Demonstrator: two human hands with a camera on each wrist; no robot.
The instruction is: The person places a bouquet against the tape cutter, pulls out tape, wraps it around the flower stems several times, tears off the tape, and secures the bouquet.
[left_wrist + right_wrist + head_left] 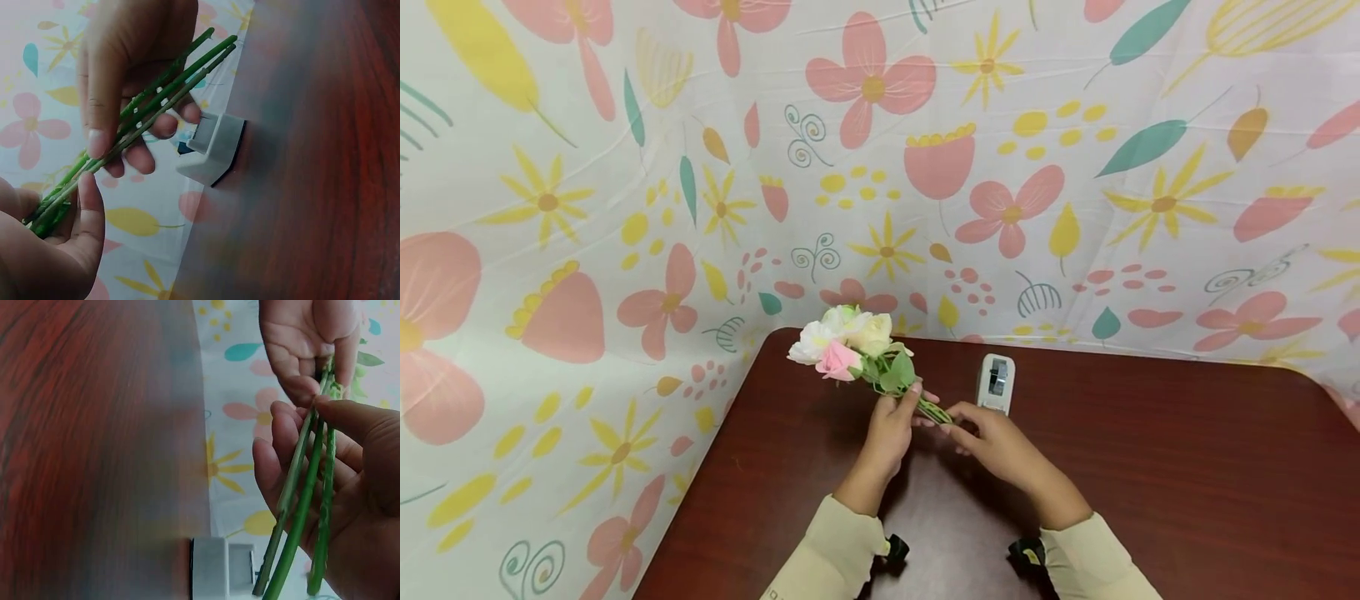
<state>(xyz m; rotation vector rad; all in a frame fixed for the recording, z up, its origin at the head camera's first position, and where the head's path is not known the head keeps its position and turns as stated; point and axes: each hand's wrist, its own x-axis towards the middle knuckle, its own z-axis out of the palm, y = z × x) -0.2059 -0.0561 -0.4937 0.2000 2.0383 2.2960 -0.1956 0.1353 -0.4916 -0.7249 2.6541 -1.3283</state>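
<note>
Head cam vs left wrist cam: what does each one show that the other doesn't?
Only head: the white, pink and cream blooms, the green leaves and the pale sleeves.
Only left wrist: the three free stem ends, spread apart beyond the fingers.
Both: left hand and right hand holding the green stems, plus the white device, dark red-brown table and patterned cloth.

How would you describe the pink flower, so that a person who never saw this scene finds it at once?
Over the reddish-brown table, the left hand holds a bouquet. In the head view, the pink flower sits at the bouquet's upper left end, below the white flower and the cream flower. It is the only pink one in the bouquet.
</note>
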